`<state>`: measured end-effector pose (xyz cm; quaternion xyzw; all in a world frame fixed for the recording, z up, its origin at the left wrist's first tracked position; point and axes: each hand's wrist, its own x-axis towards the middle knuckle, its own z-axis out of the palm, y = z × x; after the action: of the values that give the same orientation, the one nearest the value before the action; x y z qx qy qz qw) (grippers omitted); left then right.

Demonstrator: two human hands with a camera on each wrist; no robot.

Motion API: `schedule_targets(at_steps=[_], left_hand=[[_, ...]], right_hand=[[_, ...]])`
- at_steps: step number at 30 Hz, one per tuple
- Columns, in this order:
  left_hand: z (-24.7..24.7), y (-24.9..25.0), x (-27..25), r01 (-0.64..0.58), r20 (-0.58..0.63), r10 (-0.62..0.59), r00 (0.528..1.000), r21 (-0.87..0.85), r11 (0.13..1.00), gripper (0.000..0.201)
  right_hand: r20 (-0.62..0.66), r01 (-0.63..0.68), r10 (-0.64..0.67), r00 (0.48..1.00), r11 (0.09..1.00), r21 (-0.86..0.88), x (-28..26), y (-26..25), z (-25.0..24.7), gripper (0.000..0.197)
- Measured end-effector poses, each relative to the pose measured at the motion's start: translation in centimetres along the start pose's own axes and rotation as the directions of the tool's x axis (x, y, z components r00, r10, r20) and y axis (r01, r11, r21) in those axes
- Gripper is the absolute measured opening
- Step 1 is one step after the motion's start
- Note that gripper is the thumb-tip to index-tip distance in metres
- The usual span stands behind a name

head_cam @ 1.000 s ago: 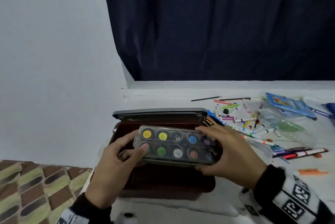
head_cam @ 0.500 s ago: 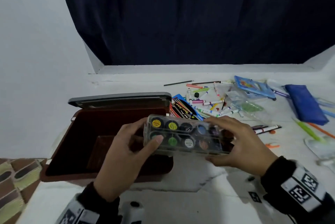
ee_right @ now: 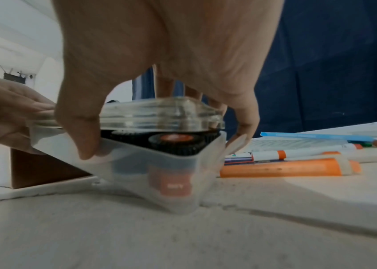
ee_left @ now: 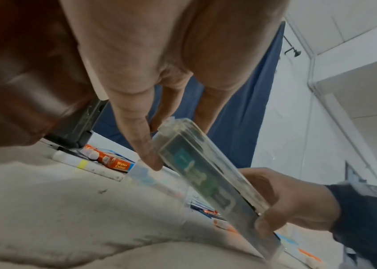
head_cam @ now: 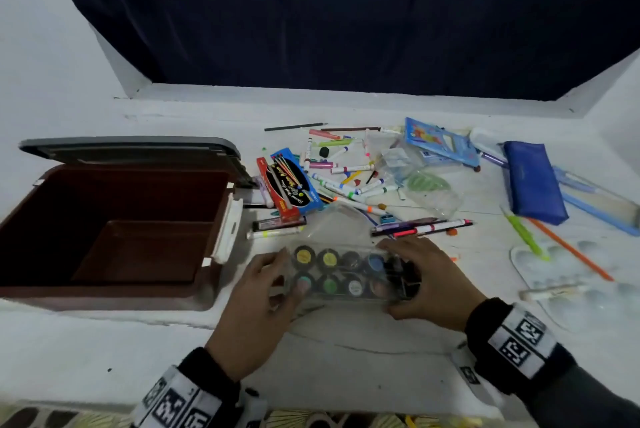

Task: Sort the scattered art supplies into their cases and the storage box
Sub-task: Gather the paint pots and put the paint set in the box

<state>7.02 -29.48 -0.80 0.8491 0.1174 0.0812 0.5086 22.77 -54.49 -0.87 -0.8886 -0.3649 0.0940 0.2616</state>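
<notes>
Both hands' grip (head_cam: 258, 299) (head_cam: 431, 283) round the paint case (head_cam: 346, 275) (lid ajar only from the right wrist).

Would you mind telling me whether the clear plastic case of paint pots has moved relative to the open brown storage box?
Yes. The clear plastic paint case went from over the brown storage box to its right.
</notes>
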Motion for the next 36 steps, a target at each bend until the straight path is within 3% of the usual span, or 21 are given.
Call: schedule_targets(at_steps=[4,8,10,16,19,22,25,29,32,36], left_hand=[[-0.1,0.7,0.7,-0.084,-0.034,0.086,0.996,0.062,0.995,0.044],[0.3,1.2,-0.2,-0.002,-0.022,0.002,1.0,-0.01,1.0,0.055],[0.6,0.9,-0.8,0.047,0.01,-0.047,0.999,-0.029,0.998,0.069],[0.9,-0.5,-1.4,0.168,0.079,-0.168,0.983,0.017,0.986,0.074],[1.0,-0.4,-1.4,0.185,0.079,-0.19,0.979,0.072,0.98,0.068],[1.3,-0.6,-1.2,0.168,0.064,-0.179,0.982,0.155,0.974,0.072],[2.1,-0.5,-0.9,0.181,0.058,-0.206,0.977,0.284,0.941,0.074],[3.4,0.7,-0.8,0.147,0.058,-0.202,0.978,0.498,0.854,0.089],[3.3,1.1,-0.5,0.077,0.081,-0.152,0.985,0.578,0.813,0.093],[2.5,0.8,0.1,0.032,0.118,-0.11,0.987,0.528,0.849,0.088]], right_hand=[[0.017,0.033,-0.032,0.999,0.999,-0.022,0.2,0.6,-0.3,0.1],[0.012,0.078,-0.079,0.997,0.996,0.045,-0.8,1.8,-0.5,0.091],[0.058,0.099,-0.103,0.993,0.993,0.064,-1.0,2.4,-0.7,0.09],[0.234,0.131,-0.126,0.964,0.991,-0.008,-0.7,2.5,-0.2,0.096],[0.235,0.025,-0.016,0.972,0.999,-0.035,-1.4,3.2,-0.9,0.102],[0.101,-0.105,0.103,0.99,0.994,0.015,-2.8,4.3,-1.7,0.079],[0.012,-0.291,0.294,0.956,0.938,0.185,-4.0,5.5,-2.1,0.066],[0.078,-0.428,0.425,0.902,0.851,0.306,-4.3,5.9,-2.3,0.056],[0.142,-0.462,0.444,0.885,0.793,0.396,-4.2,5.6,-2.2,0.045],[0.1,-0.439,0.442,0.891,0.785,0.437,-4.1,5.1,-2.5,0.034]])
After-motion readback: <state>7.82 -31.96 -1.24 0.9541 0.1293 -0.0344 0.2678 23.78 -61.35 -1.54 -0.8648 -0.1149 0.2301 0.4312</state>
